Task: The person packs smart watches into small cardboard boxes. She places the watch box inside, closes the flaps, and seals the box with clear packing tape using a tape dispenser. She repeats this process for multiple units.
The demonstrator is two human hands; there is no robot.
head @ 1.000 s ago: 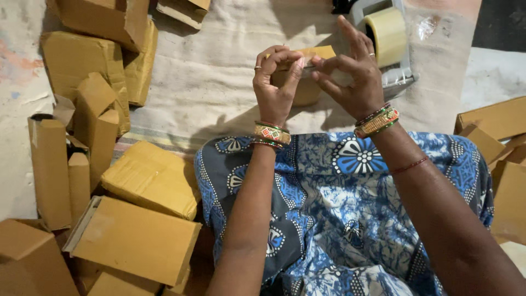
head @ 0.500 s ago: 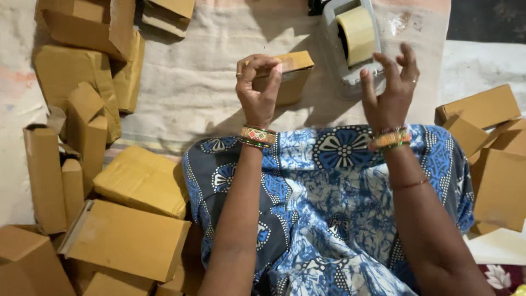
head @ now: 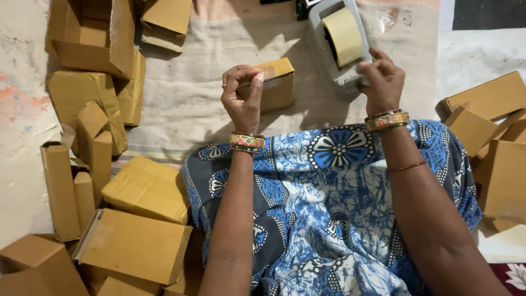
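My left hand (head: 242, 101) pinches small cardboard box (head: 275, 85) by near edge; light, stiff, crushable. Right hand (head: 382, 82) fingertips closed on tape dispenser (head: 339, 46).

counts on the floor

two hands: left hand (head: 241, 98), right hand (head: 383, 79). one small cardboard box (head: 275, 83) held up. one tape dispenser (head: 337, 44) with one tape roll (head: 342, 34). roughly a dozen loose cardboard boxes (head: 134, 246) left, about five right.

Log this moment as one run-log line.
left hand: holds small cardboard box | right hand: on tape dispenser | surface: cloth mat | surroundings: stacked boxes
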